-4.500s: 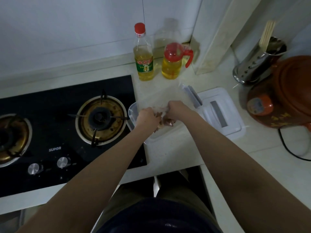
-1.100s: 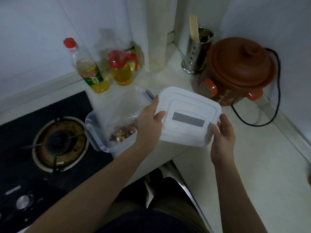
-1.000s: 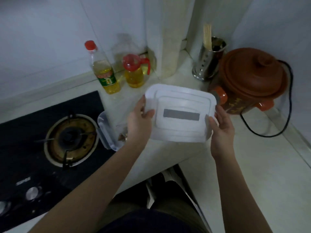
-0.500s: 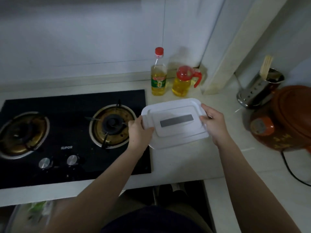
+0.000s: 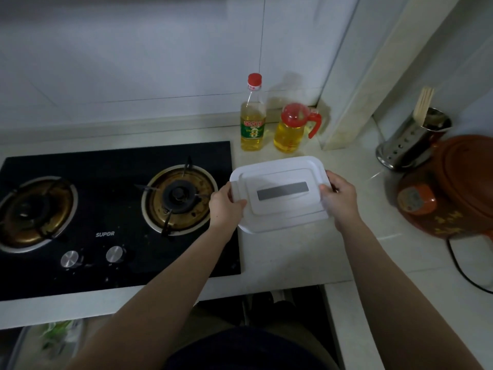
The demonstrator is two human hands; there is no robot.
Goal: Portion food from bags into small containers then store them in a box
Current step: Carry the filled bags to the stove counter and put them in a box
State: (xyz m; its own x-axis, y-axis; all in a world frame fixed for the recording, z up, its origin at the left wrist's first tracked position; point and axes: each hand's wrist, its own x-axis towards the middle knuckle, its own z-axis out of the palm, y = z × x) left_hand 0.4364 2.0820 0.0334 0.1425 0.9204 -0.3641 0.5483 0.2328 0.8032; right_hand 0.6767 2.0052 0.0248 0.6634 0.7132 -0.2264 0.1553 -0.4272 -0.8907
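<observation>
The white lid point(image 5: 280, 193) sits flat between both hands over the pale counter point(image 5: 293, 252), just right of the black gas hob point(image 5: 114, 214); the left hand point(image 5: 224, 206) is clamped on its left short edge, thumb on top, and the right hand point(image 5: 340, 198) is clamped on its right short edge, fingers curled over the rim; the grey strip on the lid runs left to right. Half a second ago the lid was held in much the same spot and the same grip, so little has shifted; a second ago it was held higher and further right, near the brown clay cooker point(image 5: 453, 188), with the clear box of food showing on the left beneath it; now the lid hides that box wholly, and whether it rests on the box cannot be told. Far of the lid stand the oil bottle point(image 5: 253, 121) and the red-topped oil jug point(image 5: 292, 129), side by side; the steel utensil holder point(image 5: 413, 140) stands far right, beside the cooker.
</observation>
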